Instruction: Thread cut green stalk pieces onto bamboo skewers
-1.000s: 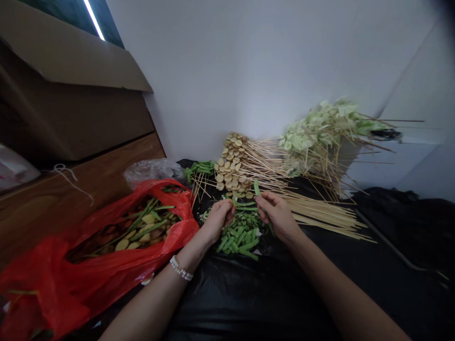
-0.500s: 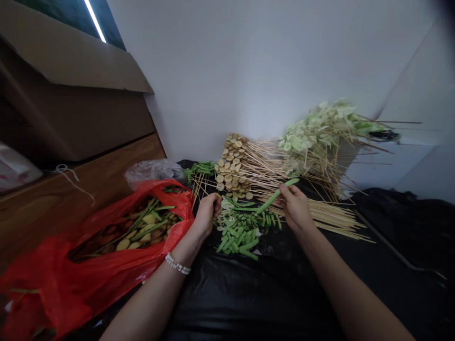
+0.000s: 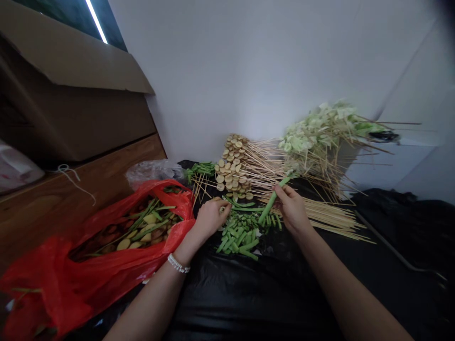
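Observation:
A long green bean point(image 3: 270, 204) is pinched between the thumb and fingers of my right hand point(image 3: 293, 207), slanting down to the left. Below its lower end lie cut green bean pieces point(image 3: 239, 239), heaped on black plastic with whole beans point(image 3: 245, 207) behind them. My left hand point(image 3: 210, 217) hovers at the heap's left side, fingers curled in and closed; what they hold, if anything, is hidden. Close behind it stand skewered potato slices point(image 3: 232, 177), their sticks pointing right. A small bunch of skewered green beans point(image 3: 201, 169) sits to their left.
An open red plastic bag point(image 3: 99, 277) of vegetable scraps lies at left, beside a cardboard box point(image 3: 78, 109). Bare bamboo skewers point(image 3: 334, 220) lie right of my right hand. Skewered cabbage leaves point(image 3: 320, 125) are piled behind them. Black plastic sheeting point(image 3: 249, 303) covers the front.
My left hand has moved right, toward the bean heap, and turned palm down. My right hand has shifted slightly left and lower, tilting the green bean more steeply.

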The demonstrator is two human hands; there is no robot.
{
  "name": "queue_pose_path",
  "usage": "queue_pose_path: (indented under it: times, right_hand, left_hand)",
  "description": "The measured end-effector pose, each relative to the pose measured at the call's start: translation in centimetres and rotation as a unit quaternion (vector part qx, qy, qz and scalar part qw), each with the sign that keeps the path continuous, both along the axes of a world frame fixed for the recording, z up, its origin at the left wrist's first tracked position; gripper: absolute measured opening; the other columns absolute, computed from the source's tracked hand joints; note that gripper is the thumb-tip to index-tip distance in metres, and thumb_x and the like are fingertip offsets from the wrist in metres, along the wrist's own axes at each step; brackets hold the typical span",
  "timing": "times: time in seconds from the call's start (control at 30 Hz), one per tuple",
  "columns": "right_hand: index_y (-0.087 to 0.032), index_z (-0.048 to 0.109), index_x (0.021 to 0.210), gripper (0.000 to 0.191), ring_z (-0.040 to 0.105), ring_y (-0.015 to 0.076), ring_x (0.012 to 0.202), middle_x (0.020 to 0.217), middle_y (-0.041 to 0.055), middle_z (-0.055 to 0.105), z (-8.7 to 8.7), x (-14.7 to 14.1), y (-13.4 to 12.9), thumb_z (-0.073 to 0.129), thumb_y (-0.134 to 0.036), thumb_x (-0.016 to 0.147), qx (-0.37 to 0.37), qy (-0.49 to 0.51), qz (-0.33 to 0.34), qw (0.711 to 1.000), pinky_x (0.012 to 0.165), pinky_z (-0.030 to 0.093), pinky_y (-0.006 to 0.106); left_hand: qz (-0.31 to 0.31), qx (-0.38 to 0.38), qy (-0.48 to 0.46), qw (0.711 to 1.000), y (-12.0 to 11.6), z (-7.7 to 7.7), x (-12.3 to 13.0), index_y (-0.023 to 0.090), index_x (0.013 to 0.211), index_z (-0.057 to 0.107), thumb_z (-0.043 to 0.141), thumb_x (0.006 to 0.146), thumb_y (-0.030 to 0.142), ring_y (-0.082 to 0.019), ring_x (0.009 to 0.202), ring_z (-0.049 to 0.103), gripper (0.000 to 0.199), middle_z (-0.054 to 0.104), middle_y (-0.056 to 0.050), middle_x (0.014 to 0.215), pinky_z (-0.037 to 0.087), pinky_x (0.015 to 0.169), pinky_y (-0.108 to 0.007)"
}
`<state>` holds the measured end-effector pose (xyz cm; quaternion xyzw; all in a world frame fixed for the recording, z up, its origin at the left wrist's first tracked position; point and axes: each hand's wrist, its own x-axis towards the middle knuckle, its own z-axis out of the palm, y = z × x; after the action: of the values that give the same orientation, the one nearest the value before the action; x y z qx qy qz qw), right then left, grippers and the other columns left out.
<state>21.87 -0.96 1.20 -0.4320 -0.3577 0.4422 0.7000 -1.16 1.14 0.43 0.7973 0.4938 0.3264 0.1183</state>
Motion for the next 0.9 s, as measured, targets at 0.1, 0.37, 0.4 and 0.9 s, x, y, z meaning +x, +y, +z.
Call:
queue_pose_path:
  times: [0.1,0.37,0.4,0.9]
  right_hand:
    - [-0.019,0.061,0.081,0.04,0.049,0.0085,0.047,0.059,-0.0055,0.059,0.1,-0.8,-0.5,0.08,-0.046,0.058,0.015,-0.016,0.041,0.999,0.043,0.04,0.021]
    - [-0.019,0.057,0.08,0.036,0.06,0.0127,0.061,0.07,-0.002,0.064,-0.3,-2.6,-1.4,0.077,-0.045,0.066,0.033,-0.051,0.116,0.991,0.049,0.047,0.021]
    - [-0.019,0.056,0.08,0.035,0.061,0.0129,0.061,0.071,-0.0019,0.064,-0.3,-2.8,-1.5,0.077,-0.044,0.066,0.034,-0.055,0.118,0.991,0.049,0.048,0.021]
    - [-0.018,0.059,0.075,0.031,0.05,0.0082,0.044,0.057,-0.0038,0.061,0.2,-1.6,-1.1,0.077,-0.041,0.064,0.032,-0.091,0.047,0.994,0.042,0.041,0.02]
  left_hand:
    - [-0.042,0.017,-0.105,0.993,0.1,0.0,0.3,0.021,0.102,0.071,0.05,0.088,0.032,-0.017,0.077,0.063,0.028,0.07,-0.007,0.093,0.045,0.07,-0.026]
    - [-0.221,-0.253,-0.214,0.917,-1.9,0.3,2.0,0.015,0.1,0.064,0.036,0.092,0.051,-0.011,0.05,0.052,0.048,0.067,-0.006,0.083,0.041,0.048,-0.023]
    - [-0.235,-0.262,-0.2,0.914,-2.2,0.4,2.1,0.015,0.097,0.065,0.035,0.092,0.052,-0.012,0.052,0.052,0.048,0.067,-0.006,0.081,0.04,0.048,-0.023]
    - [-0.137,-0.111,-0.103,0.979,-1.7,0.2,2.0,0.02,0.07,0.043,0.033,0.095,0.039,-0.012,0.056,0.04,0.033,0.042,0.003,0.061,0.03,0.055,-0.025]
